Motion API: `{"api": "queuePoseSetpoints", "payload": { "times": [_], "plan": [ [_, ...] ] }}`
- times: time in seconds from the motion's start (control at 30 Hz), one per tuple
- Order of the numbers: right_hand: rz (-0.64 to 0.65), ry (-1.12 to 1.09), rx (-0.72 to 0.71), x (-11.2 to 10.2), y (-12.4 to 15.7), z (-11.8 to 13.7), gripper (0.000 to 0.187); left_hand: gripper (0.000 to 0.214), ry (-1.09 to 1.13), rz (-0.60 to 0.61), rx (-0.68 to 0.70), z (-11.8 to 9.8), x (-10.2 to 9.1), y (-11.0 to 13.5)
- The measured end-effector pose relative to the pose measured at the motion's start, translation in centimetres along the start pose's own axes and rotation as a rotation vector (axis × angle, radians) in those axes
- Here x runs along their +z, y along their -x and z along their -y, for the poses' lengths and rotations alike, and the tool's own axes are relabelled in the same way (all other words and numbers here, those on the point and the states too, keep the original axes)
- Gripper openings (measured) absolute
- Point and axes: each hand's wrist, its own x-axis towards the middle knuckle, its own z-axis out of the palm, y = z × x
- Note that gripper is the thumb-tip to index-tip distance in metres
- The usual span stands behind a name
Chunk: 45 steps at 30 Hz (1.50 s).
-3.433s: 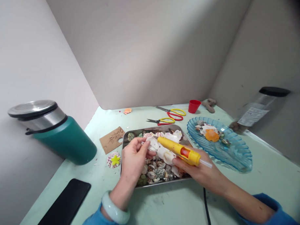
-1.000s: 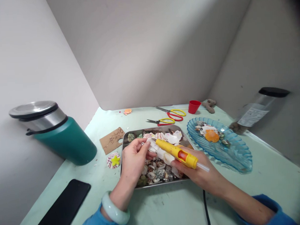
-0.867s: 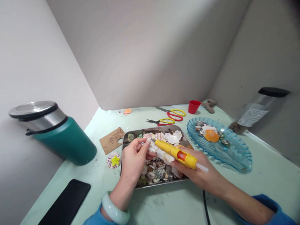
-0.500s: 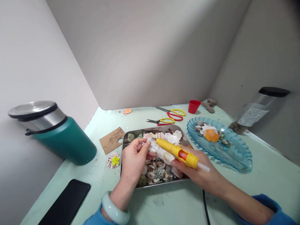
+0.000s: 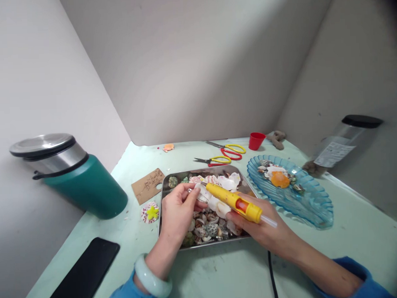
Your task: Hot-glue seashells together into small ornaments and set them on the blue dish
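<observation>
A small pale shell [image 5: 200,193] sits pinched between the fingertips of my left hand [image 5: 175,210], just above the metal tray [image 5: 163,187] heaped with shells. My right hand [image 5: 264,227] is wrapped around the yellow glue gun [image 5: 234,202], its nozzle right at the shell. A blue glass dish [image 5: 318,210] lies to the right, scissors [image 5: 222,159] behind the tray, and a green bin [image 5: 89,192] to the left.

Yellow glue gun [image 5: 234,202], nozzle at white shell [image 5: 200,193]
</observation>
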Motion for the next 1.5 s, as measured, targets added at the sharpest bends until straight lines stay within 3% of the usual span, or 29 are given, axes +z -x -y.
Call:
{"api": "queuePoseSetpoints", "payload": {
  "times": [1.5],
  "plan": [
    [0.03, 0.022, -0.042, -0.01, 0.06, 0.07, 0.027, 0.024, 0.039, -0.007, -0.03, -0.34, 0.01, 0.08]
  ]
}}
